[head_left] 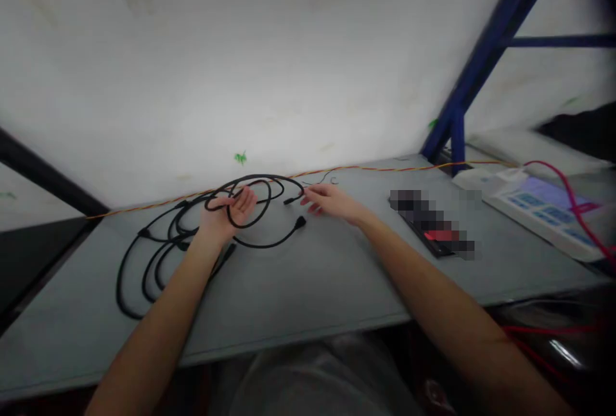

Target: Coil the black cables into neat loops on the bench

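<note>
A black cable (158,249) lies in loose loops on the grey table (308,287). My left hand (230,212) is palm up with fingers spread, and a loop of the cable rests across it. My right hand (327,201) lies flat near the back of the table, fingers stretched toward one black cable plug (290,199). A second plug end (299,222) lies just in front of it, between the two hands.
A thin orange wire (385,169) runs along the table's back edge by the white wall. A dark flat device (433,226) lies to the right. Further right sits a white panel (539,207) with a red cable (572,194). A blue metal frame (457,121) rises at the right.
</note>
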Demonstrator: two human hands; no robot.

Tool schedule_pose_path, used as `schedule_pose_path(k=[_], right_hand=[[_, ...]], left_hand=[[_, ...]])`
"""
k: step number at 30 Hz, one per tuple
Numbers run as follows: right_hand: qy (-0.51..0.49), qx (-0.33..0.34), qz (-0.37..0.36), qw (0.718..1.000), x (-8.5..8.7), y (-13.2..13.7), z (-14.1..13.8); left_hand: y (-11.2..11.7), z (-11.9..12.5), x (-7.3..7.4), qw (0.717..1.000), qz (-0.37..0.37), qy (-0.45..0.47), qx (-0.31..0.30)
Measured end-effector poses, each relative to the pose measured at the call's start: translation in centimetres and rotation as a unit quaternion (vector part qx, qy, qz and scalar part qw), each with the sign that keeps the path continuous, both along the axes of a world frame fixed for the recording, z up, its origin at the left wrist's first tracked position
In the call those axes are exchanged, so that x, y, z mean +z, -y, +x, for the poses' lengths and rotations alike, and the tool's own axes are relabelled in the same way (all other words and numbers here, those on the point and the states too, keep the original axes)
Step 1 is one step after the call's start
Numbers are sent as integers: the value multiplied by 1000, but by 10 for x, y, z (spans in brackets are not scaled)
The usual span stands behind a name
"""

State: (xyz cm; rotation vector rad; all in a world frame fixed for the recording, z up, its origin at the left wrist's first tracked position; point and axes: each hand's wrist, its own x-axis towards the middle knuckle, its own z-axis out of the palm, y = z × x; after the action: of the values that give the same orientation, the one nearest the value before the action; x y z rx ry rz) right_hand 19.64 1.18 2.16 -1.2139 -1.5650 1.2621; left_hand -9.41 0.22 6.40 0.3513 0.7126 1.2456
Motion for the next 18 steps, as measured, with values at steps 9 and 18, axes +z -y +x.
schedule_pose_path(k=[9, 18], right_hand=[[104, 87, 123, 983, -10, 4, -10], [-35, -5, 26, 999, -3, 9, -22]], left_hand=[[-18, -22, -5, 994, -75, -16, 78], [-10, -4, -12, 982, 62, -180, -2]])
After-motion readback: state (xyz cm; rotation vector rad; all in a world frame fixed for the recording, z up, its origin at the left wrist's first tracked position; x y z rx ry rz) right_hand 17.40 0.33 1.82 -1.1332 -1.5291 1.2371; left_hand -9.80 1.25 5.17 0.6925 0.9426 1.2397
